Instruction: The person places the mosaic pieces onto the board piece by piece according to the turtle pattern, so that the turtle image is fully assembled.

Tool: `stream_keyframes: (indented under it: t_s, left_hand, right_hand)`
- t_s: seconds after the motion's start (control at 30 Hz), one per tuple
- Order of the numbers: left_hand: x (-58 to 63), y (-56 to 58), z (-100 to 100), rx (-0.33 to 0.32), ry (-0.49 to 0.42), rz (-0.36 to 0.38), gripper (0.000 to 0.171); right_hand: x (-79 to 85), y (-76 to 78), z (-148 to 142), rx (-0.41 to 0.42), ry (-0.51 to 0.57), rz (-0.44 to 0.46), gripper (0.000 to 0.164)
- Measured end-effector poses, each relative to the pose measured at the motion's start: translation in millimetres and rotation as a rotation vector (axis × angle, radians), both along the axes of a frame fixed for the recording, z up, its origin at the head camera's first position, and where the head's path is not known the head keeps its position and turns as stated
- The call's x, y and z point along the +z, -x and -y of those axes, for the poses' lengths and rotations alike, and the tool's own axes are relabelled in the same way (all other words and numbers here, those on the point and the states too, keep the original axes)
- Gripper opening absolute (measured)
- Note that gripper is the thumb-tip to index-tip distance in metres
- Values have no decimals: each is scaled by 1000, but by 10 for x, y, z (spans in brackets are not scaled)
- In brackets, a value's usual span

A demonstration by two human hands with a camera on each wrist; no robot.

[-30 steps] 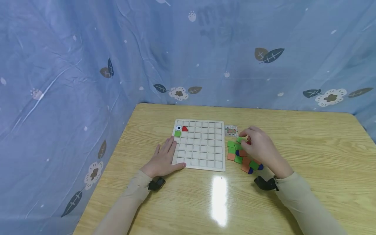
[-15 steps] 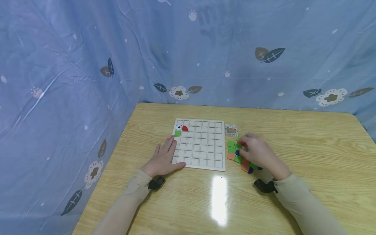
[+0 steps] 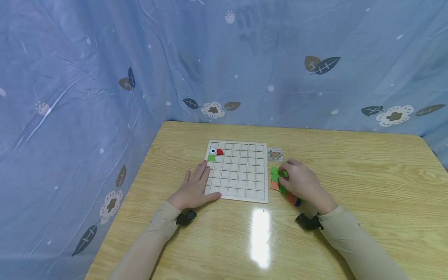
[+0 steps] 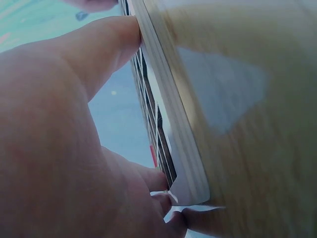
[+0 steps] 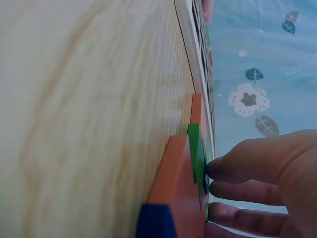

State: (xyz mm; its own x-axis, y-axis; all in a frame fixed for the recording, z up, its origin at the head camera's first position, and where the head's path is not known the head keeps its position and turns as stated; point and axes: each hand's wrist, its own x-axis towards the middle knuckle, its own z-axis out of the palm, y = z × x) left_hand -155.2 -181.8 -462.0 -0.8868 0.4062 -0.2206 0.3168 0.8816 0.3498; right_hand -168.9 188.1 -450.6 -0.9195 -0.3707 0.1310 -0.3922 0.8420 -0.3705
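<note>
My left hand [image 3: 190,191] lies with fingers spread on the left edge of a white grid board [image 3: 241,201], the thumb along its front edge. In the left wrist view, the thumb [image 4: 116,39] presses the board's rim [image 4: 173,124]. On the board sit a white eye tile [image 3: 212,151], a red quarter-circle tile [image 3: 220,152] and a green square tile [image 3: 211,158]. Right of the board, my right hand [image 3: 302,181] pinches a green square tile [image 3: 285,174] over a loose tile pile. In the right wrist view, thumb and fingers [image 5: 237,166] are right at the tiles.
Around the right hand lie green tiles [image 3: 274,177], orange tiles [image 3: 275,185] and a dark blue rounded tile [image 3: 298,202], partly hidden by the hand. A small pattern card [image 3: 275,154] lies by the board's right edge. A blue patterned curtain [image 3: 252,77] borders the wooden table [image 3: 367,175].
My right hand has moved left and slightly toward the board, from the pile's far right side to the green tiles. The left hand stays on the board.
</note>
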Motion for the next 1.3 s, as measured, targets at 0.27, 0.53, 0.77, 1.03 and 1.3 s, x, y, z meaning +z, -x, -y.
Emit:
stream_keyframes:
  t_s: [0.27,0.53,0.77,1.03,1.3]
  left_hand:
    - [17,-9,-1,4,-13,6,108]
    - [40,-14,-4,8,-12,11,108]
    - [41,-17,2,4,-9,1,107]
    - [30,-8,4,-2,-15,-3,108]
    - [25,-8,2,-4,-15,-8,108]
  right_hand:
    - [5,21,-27,-9,47,59,14]
    - [44,64,-89,-48,32,74,16]
    - [38,91,-113,-77,2,93,15]
    - [2,91,-134,-37,14,37,13]
    - [-19,99,-142,-2,64,-17,16]
